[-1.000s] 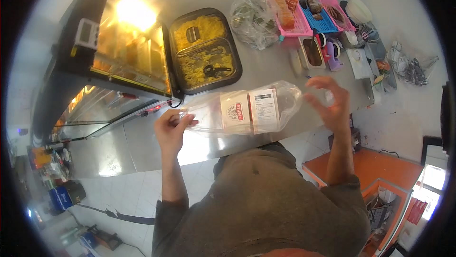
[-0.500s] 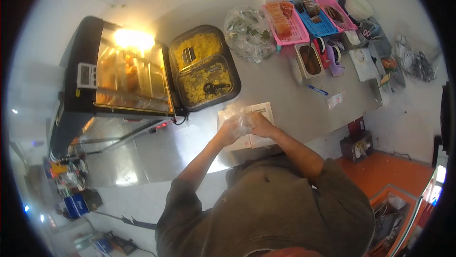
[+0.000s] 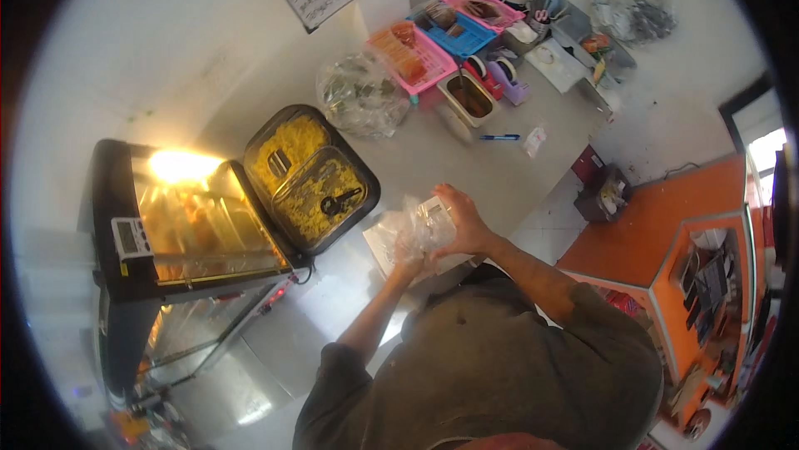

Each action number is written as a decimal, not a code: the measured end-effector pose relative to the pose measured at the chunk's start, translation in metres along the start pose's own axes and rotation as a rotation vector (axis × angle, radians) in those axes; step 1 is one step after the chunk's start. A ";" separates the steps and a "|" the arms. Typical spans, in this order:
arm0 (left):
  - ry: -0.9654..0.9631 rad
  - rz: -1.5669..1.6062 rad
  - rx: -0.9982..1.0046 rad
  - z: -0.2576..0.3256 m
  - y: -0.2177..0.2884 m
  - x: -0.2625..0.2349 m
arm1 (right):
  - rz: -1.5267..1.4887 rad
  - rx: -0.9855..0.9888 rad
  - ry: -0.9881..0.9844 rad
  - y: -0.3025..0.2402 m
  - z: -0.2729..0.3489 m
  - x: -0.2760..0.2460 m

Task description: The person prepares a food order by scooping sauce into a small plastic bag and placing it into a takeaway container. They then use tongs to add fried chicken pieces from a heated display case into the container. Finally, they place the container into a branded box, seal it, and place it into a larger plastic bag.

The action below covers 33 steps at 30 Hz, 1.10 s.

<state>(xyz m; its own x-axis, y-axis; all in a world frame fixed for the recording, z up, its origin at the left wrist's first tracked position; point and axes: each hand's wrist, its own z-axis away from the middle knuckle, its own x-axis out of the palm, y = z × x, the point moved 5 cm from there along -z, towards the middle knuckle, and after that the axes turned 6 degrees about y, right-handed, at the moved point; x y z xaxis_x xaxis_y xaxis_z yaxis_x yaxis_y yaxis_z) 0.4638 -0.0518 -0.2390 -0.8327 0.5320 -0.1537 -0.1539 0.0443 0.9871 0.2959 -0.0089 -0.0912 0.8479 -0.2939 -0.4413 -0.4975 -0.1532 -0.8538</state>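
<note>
Thin, crumpled clear plastic (image 3: 414, 223) lies bunched between my two hands above the counter. Whether it is a bag or a glove cannot be made out. My left hand (image 3: 408, 254) is partly covered by it, and glare blurs those fingers. From the other side, my right hand (image 3: 463, 221) grips the plastic, its fingers reaching up along the edge and the thumb lower down. Under both hands rests a flat white box (image 3: 379, 242) near the counter's front edge, mostly covered by hands and plastic.
A lit food warmer (image 3: 200, 217) stands left, beside a black tray of yellow food (image 3: 312, 179). Behind are a clear bag with green leaves (image 3: 362, 94), pink (image 3: 433, 67) and blue baskets (image 3: 470, 36) of packets, a metal container (image 3: 468, 100), tape dispensers (image 3: 508, 79) and a blue pen (image 3: 499, 137).
My view has turned to the right. Both hands were close together over the box; now my right hand is more spread, farther up the plastic, and my left hand sits lower.
</note>
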 end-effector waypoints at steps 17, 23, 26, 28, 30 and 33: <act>-0.189 0.388 0.312 -0.022 0.071 0.012 | -0.293 0.083 -0.022 -0.057 0.007 0.060; 0.140 0.123 -0.012 -0.057 0.176 -0.022 | 0.434 -0.481 0.230 -0.099 0.075 -0.086; 0.219 0.504 -0.166 -0.083 0.260 -0.037 | 0.712 -0.695 0.236 -0.051 0.096 -0.111; 0.151 0.545 -0.177 -0.086 0.334 -0.028 | 0.750 -0.854 0.359 -0.037 0.080 -0.132; 0.040 0.572 -0.244 -0.093 0.388 -0.003 | 0.625 -1.074 0.646 -0.030 0.022 -0.171; -0.043 0.022 0.008 -0.126 0.432 0.010 | 0.175 -1.187 0.965 -0.035 -0.058 -0.236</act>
<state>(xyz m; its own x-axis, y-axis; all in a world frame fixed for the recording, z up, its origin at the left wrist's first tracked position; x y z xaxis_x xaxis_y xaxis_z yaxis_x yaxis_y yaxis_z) 0.3221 -0.1345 0.1798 -0.8119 0.5691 -0.1302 -0.1317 0.0388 0.9905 0.1024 0.0109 0.0590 0.5609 -0.7950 0.2311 -0.8264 -0.5544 0.0986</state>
